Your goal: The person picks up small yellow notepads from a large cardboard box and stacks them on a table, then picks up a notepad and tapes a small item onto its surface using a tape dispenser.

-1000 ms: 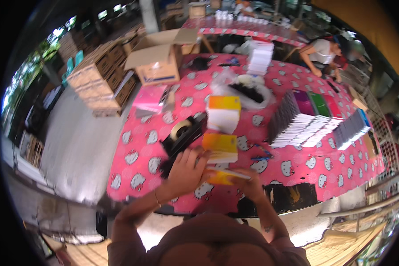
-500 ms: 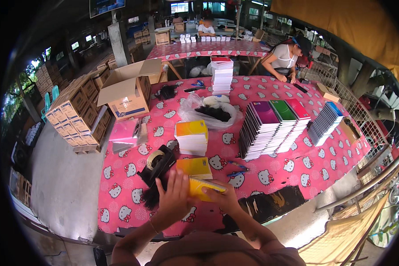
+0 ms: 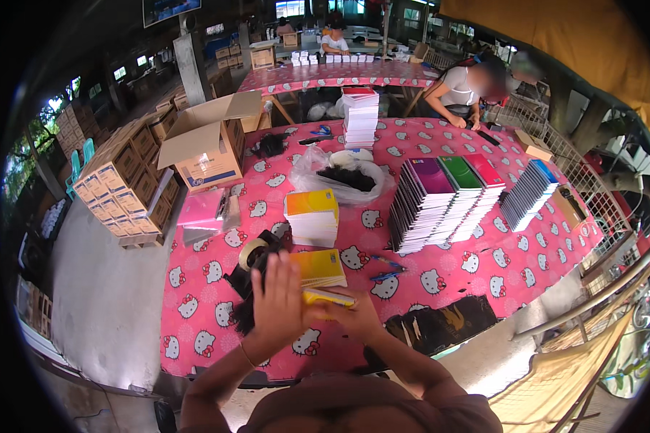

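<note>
My right hand [image 3: 350, 316] grips a thin yellow notebook [image 3: 328, 296] by its near edge, just above the pink patterned tablecloth [image 3: 202, 303]. My left hand [image 3: 278, 299] is raised beside it with fingers spread flat, touching the notebook's left end. Just beyond lies a small pile of yellow notebooks [image 3: 319, 268], and farther back a taller stack of yellow-covered notebooks [image 3: 312, 216]. A bundle of black bands [image 3: 249, 292] lies under my left hand.
A tape roll [image 3: 251, 252], blue pens [image 3: 386, 270], fanned rows of coloured notebooks [image 3: 448, 198], a plastic bag of black items [image 3: 343, 177], an open cardboard box [image 3: 206, 148], stacked cartons [image 3: 123, 184]. A person [image 3: 469, 90] leans at the far right. A black bag [image 3: 437, 325] hangs at the near edge.
The view has lifted and steadied. My hands stayed at the near edge with the yellow notebook; my left hand has risen and opened flat.
</note>
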`<state>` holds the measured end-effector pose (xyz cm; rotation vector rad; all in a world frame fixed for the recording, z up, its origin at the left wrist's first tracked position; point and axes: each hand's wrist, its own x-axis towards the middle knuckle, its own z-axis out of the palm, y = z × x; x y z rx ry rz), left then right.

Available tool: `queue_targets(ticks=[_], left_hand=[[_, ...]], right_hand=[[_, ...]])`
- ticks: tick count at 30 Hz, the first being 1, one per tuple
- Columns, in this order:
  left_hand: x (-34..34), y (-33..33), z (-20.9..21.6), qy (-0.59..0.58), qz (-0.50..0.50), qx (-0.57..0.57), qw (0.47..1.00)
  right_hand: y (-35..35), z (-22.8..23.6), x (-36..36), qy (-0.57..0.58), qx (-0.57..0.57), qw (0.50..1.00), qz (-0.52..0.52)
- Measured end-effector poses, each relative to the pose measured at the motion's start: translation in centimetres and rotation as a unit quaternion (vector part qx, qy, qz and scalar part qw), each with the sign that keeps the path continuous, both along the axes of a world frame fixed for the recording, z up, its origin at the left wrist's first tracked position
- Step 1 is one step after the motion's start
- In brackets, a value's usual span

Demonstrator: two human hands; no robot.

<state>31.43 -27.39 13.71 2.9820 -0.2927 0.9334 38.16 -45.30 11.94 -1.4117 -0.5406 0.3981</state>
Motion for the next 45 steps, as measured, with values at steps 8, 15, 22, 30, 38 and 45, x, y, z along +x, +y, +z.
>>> queue_targets(ticks=[8, 15, 22, 30, 38, 45], left_hand=[[0.7, 2.2, 4.3, 0.037, -0.053, -0.064, 0.996], [4.7, 5.1, -8.4, -0.105, 0.036, -0.63, 0.769], [8.2, 4.8, -16.1, 0.214, -0.025, -0.853, 0.475], [8.7, 3.0, -16.4, 0.237, 0.004, -0.84, 0.488], [1.8, 3.3, -16.6, 0.09, 0.004, -0.843, 0.531], [0.9, 5.2, 4.1, -0.211, -0.032, -0.475, 0.854]], right_hand=[[0.2, 0.0, 0.5, -0.048, -0.048, 0.998, -0.005], [-3.5, -4.3, 11.1, 0.218, 0.284, 0.925, -0.129], [-5.0, -17.3, 10.9, 0.374, 0.264, 0.887, 0.059], [-4.4, -19.6, 10.2, 0.375, 0.18, 0.899, 0.135], [-8.6, -15.0, 4.9, 0.332, 0.132, 0.932, 0.056], [-3.5, -2.0, 6.0, -0.044, -0.103, 0.993, 0.022]])
